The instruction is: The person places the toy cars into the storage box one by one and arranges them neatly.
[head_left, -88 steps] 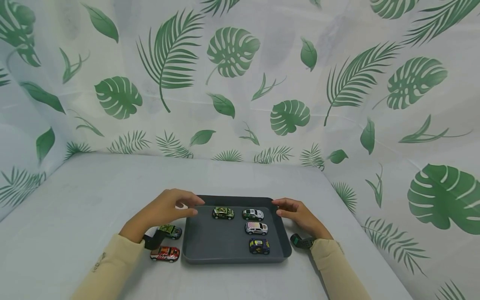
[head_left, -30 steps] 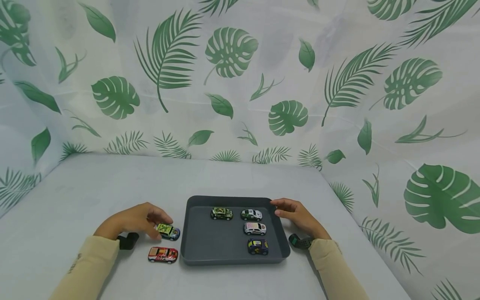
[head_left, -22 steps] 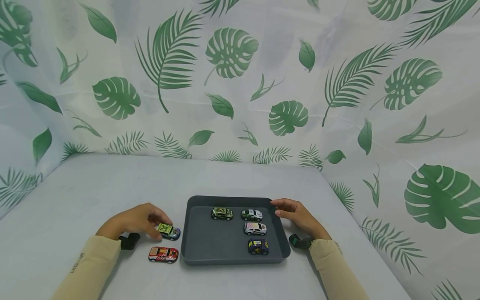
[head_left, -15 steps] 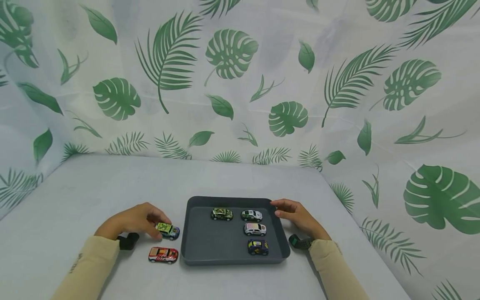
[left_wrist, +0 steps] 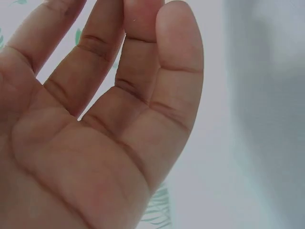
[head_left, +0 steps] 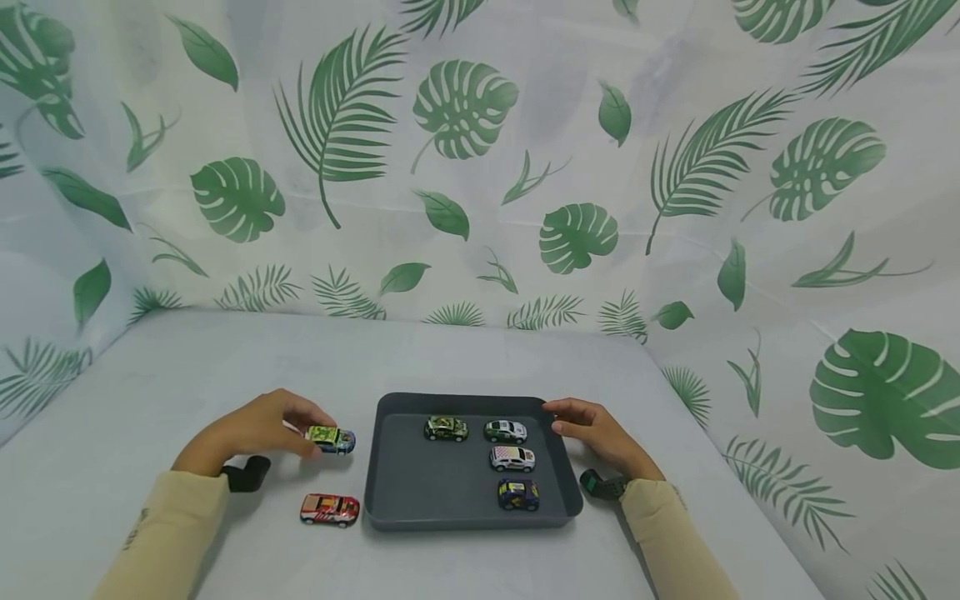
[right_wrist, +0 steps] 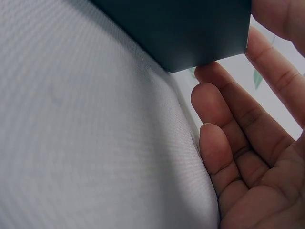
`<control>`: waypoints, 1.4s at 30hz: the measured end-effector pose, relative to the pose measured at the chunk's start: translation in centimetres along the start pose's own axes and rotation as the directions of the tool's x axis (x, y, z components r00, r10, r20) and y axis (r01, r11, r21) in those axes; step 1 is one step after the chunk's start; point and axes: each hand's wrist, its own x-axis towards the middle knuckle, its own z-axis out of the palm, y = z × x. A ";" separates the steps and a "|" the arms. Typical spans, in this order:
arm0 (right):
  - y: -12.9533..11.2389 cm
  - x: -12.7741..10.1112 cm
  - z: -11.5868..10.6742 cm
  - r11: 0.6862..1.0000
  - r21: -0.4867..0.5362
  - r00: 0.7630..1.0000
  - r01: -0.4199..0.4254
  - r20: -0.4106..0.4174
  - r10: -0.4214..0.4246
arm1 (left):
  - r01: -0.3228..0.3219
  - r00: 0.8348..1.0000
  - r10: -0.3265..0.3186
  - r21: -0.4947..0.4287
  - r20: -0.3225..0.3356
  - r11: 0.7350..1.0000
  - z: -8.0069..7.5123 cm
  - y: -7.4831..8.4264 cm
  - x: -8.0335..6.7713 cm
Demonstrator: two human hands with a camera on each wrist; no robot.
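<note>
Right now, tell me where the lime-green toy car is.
In the head view, the lime-green toy car is pinched in the left hand, left of the grey tray, beyond the red car.

Left wrist view: your left hand (left_wrist: 100, 138) fills the frame, fingertips cut off at the top edge, so the green car (head_left: 331, 438) it holds can't be seen there. Right wrist view: only a tray (right_wrist: 190, 33) corner shows; your right hand (right_wrist: 252, 157) is cropped by the right edge. Head view: car markings too small to read.
</note>
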 end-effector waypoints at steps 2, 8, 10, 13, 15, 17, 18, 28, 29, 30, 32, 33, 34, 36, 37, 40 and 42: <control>0.0 0.0 0.0 1.000 -0.001 1.000 -0.004 -0.003 0.004 | -0.007 1.000 0.007 -0.008 -0.008 1.000 -0.1 0.4 0.0; 0.0 0.0 0.0 1.000 0.002 1.000 0.001 -0.002 -0.001 | -0.029 0.999 0.030 0.011 -0.030 1.000 0.0 1.4 0.0; 0.0 0.0 0.0 1.000 0.002 1.000 0.001 -0.001 -0.001 | -0.032 0.999 0.032 0.015 -0.035 0.999 0.1 1.7 0.0; 0.0 0.0 0.0 1.000 0.001 1.000 -0.001 0.000 0.001 | -0.032 0.998 0.033 0.030 -0.050 0.999 0.3 2.3 0.0; 0.0 0.0 0.0 1.000 -0.002 1.000 -0.003 -0.001 0.003 | -0.024 0.997 0.027 0.042 -0.066 0.999 0.4 2.6 0.1; 0.0 0.0 0.0 1.000 -0.003 1.000 -0.002 0.000 0.002 | -0.025 0.996 0.029 0.052 -0.081 0.998 0.5 2.9 0.1; 0.0 0.0 0.0 1.000 -0.003 1.000 -0.002 -0.001 0.002 | -0.027 0.996 0.031 0.052 -0.086 0.998 0.6 3.1 0.1; -0.1 0.0 0.0 1.000 0.003 1.000 0.001 -0.003 -0.001 | -0.071 0.990 0.074 0.035 -0.116 0.997 1.8 4.2 0.6; -0.1 0.0 -0.1 1.000 0.006 1.000 0.000 -0.004 0.000 | -0.069 0.991 0.073 0.033 -0.116 0.997 1.9 4.4 0.7; -0.1 0.0 -0.1 1.000 0.008 1.000 -0.001 -0.004 0.001 | -0.068 0.991 0.072 0.032 -0.115 0.997 2.1 4.5 0.8; -0.2 0.0 0.0 1.000 0.011 1.000 0.001 -0.003 -0.001 | -0.058 0.991 0.062 0.032 -0.115 0.998 2.4 4.7 0.9; -0.2 -0.1 0.0 1.000 0.010 1.000 0.003 -0.002 -0.003 | -0.053 0.992 0.056 0.031 -0.114 0.998 2.6 4.9 1.0; -0.2 -0.1 0.0 1.000 0.009 1.000 0.005 0.000 -0.005 | -0.048 0.992 0.051 0.031 -0.115 0.998 2.8 5.0 1.0; -0.2 -0.1 0.0 1.000 0.010 1.000 0.007 0.002 -0.007 | -0.043 0.992 0.047 0.032 -0.116 0.999 3.1 5.2 1.1; -0.2 -0.1 0.0 1.000 0.010 1.000 0.007 0.002 -0.007 | -0.043 0.992 0.047 0.032 -0.117 0.999 3.3 5.4 1.2; -0.1 0.0 0.0 1.000 0.010 1.000 0.004 0.000 -0.004 | -0.042 0.991 0.046 0.034 -0.127 0.999 3.7 5.8 1.3; -0.1 0.0 0.0 1.000 0.009 1.000 0.003 0.000 -0.003 | -0.044 0.990 0.049 0.038 -0.134 0.998 3.9 5.9 1.4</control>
